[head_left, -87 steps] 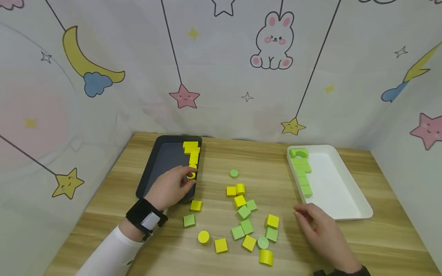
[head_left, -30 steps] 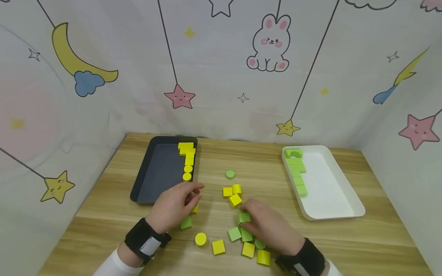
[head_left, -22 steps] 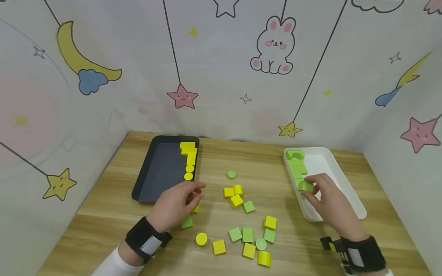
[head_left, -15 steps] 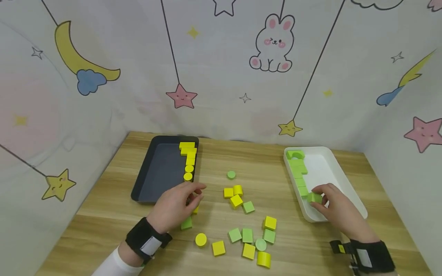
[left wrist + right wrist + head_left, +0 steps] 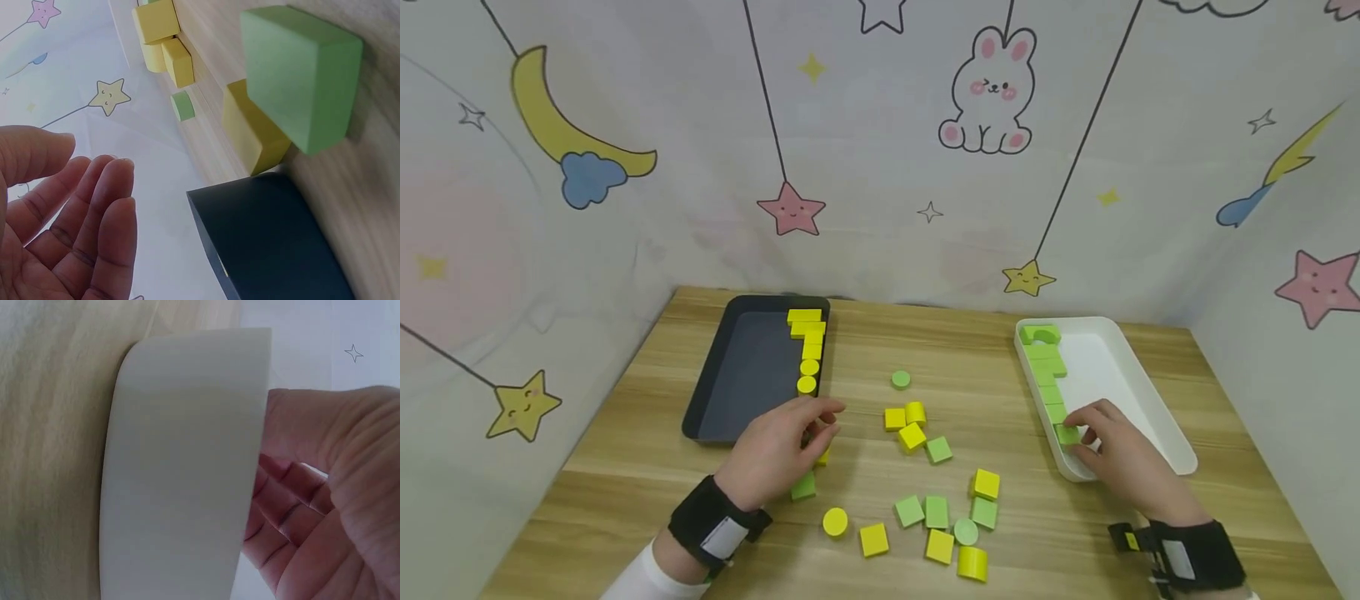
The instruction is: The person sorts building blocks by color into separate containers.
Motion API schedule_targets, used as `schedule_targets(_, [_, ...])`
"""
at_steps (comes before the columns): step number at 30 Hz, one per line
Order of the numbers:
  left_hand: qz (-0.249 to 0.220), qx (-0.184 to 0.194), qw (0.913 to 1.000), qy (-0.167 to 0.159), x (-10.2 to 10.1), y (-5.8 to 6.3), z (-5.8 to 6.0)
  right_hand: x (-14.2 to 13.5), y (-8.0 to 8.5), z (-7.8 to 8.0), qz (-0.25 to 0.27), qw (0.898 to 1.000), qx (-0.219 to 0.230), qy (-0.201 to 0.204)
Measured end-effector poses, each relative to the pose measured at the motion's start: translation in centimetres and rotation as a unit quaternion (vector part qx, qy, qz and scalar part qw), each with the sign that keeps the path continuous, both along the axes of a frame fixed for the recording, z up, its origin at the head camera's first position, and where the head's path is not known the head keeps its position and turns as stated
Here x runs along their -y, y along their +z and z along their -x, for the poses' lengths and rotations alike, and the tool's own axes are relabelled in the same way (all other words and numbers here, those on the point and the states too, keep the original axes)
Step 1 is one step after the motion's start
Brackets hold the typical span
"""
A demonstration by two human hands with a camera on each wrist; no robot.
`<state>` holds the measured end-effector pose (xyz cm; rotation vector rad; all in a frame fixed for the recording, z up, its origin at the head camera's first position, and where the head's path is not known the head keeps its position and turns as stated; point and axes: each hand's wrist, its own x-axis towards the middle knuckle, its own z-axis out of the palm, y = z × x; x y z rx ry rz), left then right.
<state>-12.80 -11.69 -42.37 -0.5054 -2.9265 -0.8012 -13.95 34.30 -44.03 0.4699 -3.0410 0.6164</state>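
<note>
My right hand (image 5: 1123,454) reaches into the white tray (image 5: 1157,408), its thumb and fingers about a green block (image 5: 1064,435) at the near end of a green column along the left wall. In the right wrist view the tray's wall (image 5: 181,469) hides the fingertips and the block. My left hand (image 5: 778,442) hovers by the near right corner of the dark tray (image 5: 737,375), fingers loosely bent and holding nothing. Below it lie a green block (image 5: 300,81) and a yellow block (image 5: 253,131), partly covered by the hand in the head view. Yellow blocks (image 5: 806,329) line the dark tray's right side.
Between the trays several loose blocks lie on the wooden table (image 5: 970,358). Among them are a green disc (image 5: 900,380), a yellow cube (image 5: 912,437), a yellow cylinder (image 5: 835,522) and a yellow half-round block (image 5: 972,564). A printed cloth wall (image 5: 880,250) stands behind.
My right hand picked up a green block from the middle cluster, carried it right into the white tray and set it against the column's near end. The left hand withdrew from the yellow column, then stayed still.
</note>
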Motion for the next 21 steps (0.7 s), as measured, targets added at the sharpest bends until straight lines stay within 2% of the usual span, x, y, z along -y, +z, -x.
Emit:
schedule_targets(7, [-0.002,-0.005,1.0,-0.003,0.15,-0.02,-0.08,0.2,0.05,-0.02,0.005,1.0,-0.017,-0.009])
schedule_targets(14, [0.001,-0.01,0.9999,-0.006,0.27,0.03,0.01,0.22,0.56,-0.38,0.019,1.0,0.001,-0.013])
schedule_targets(21, [0.005,-0.009,0.9999,-0.008,0.32,0.13,-0.13,0.19,0.46,-0.47,0.035,0.999,-0.018,-0.002])
